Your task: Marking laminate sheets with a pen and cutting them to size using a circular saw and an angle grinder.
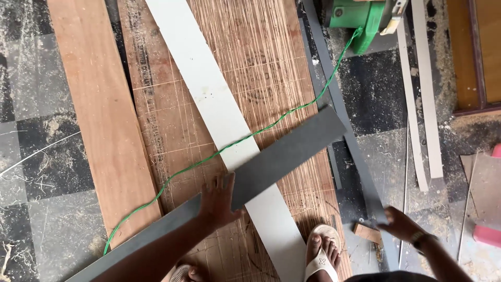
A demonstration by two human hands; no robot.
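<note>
Head view, left hand: your left hand (pixel 218 201) lies flat, palm down, at about 6 o'clock, its fingers spread wide and pressing on the dark grey strip (pixel 271 159); it grips nothing, only bears down.
Head view, dark grey strip: it runs on a slant from 7 o'clock up toward 2 o'clock, crossing over the white strip (pixel 209 89) just beside your fingertips.
Head view, white strip: long and pale, it lies from 12 o'clock down to 6 o'clock on the scored plywood sheet (pixel 261 57), passing under the grey one.
Head view, right hand: your right hand (pixel 399 223) hangs at about 4 o'clock, fingers loosely open, holding nothing you can see; a band sits at its wrist. It is near a long grey strip (pixel 339 104) on the floor and a small wood offcut (pixel 368 233).
Head view, cord: a green cord (pixel 250 137) snakes from the green power tool (pixel 360 15) at 1 o'clock across both strips to 7 o'clock.
Head view, board: a reddish plank (pixel 99 104) lies at 10 o'clock, beside the plywood.
Head view, foot: your sandalled foot (pixel 322 250) stands at 6 o'clock, touching the white strip's edge.
Head view, floor: pale trim strips (pixel 428 89) lie at 3 o'clock amid sawdust.
</note>
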